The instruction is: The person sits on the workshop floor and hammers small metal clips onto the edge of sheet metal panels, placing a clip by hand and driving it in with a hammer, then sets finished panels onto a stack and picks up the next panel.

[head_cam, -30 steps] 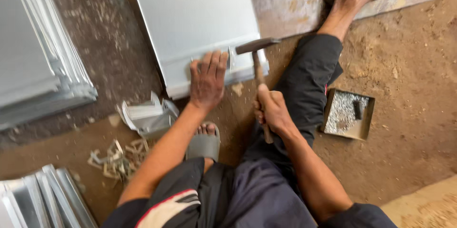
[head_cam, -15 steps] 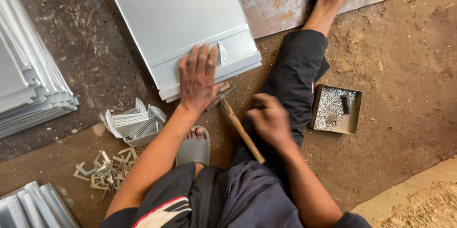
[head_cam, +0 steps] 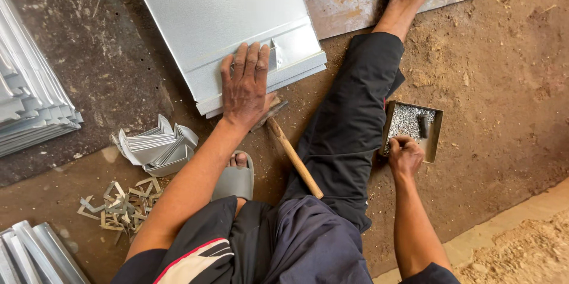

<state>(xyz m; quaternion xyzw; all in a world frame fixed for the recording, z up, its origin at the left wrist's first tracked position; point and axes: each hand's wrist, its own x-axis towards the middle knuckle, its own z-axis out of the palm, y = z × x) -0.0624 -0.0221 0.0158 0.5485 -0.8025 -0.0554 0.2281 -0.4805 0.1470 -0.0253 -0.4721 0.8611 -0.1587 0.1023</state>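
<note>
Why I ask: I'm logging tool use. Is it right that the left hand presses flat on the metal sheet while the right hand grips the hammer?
Not quite. In the head view the right hand is at the small tray of rivets, not on the hammer, which lies on the ground. The left hand does press flat on the metal sheet.

The person wears dark rolled trousers, a dark top with a red-and-white stripe, bare forearms, and grey slide sandals (head_cam: 235, 180).

A brown dirt floor (head_cam: 504, 82) strewn with sawdust lies in even daylight; a darker worn patch (head_cam: 101, 64) spreads far left.
</note>
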